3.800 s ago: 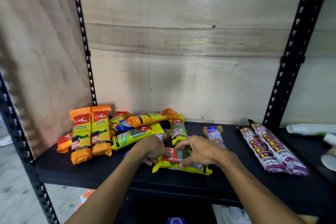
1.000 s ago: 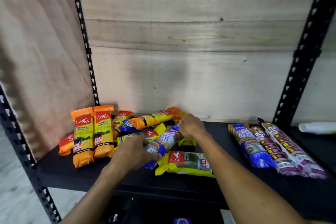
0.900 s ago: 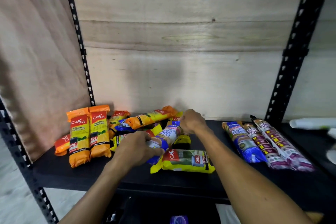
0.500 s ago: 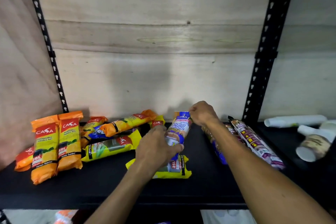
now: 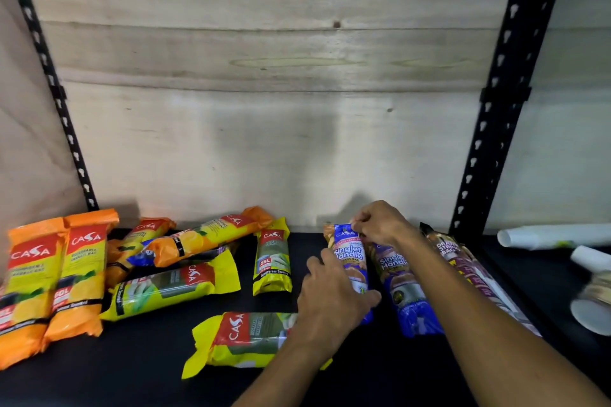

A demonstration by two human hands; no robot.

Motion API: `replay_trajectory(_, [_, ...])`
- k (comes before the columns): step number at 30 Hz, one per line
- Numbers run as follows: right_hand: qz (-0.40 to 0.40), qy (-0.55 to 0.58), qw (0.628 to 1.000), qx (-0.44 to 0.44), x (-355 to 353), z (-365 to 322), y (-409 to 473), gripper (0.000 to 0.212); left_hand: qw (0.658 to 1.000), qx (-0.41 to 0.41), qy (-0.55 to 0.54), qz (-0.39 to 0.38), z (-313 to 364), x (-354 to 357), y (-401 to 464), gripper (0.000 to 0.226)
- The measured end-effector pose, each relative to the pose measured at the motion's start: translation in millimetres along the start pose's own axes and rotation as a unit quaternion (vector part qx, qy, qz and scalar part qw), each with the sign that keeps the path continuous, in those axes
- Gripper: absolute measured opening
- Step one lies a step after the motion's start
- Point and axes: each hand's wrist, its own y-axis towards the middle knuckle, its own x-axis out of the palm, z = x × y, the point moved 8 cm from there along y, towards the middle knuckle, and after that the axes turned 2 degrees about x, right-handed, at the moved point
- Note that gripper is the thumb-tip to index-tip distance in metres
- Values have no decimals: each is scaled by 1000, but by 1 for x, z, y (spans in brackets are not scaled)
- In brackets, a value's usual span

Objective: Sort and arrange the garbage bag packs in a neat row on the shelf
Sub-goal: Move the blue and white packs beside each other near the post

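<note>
A blue Singlet Handle pack (image 5: 349, 253) lies lengthwise on the black shelf (image 5: 132, 370). My left hand (image 5: 332, 302) grips its near end and my right hand (image 5: 380, 223) pinches its far top end. Right beside it lies a second blue pack (image 5: 405, 287), then brown drawstring packs (image 5: 463, 261) partly hidden by my right forearm. Yellow Casa packs lie loose: one upright-lying (image 5: 271, 261), one angled (image 5: 172, 287), one near the front (image 5: 244, 337). Two orange packs (image 5: 53, 277) lie side by side at the left, with a jumbled orange pile (image 5: 198, 238) behind.
Black perforated uprights (image 5: 492, 102) (image 5: 49, 82) frame the bay, and a plywood panel (image 5: 264, 125) backs it. White paper rolls and cups (image 5: 588, 281) lie on the neighbouring shelf at the right.
Both hands carried the blue pack from the middle pile to the right and lowered it beside the other blue pack. The camera view shifted right and closer.
</note>
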Motion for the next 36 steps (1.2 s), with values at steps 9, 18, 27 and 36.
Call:
replay_trajectory(9, [-9, -67, 997, -47, 3, 7, -13, 12, 995, -6, 46, -84, 0, 27, 7, 91])
replay_trajectory(18, [21, -242, 970, 29, -18, 33, -55, 22, 981, 11, -9, -196, 2, 16, 17, 63])
replay_trajectory(27, [24, -260, 964, 52, -9, 46, -62, 17, 974, 4, -69, -214, 4, 26, 25, 60])
replay_trajectory(36, [28, -259, 963, 61, -10, 45, -61, 29, 968, -3, -106, -225, 0, 35, 38, 53])
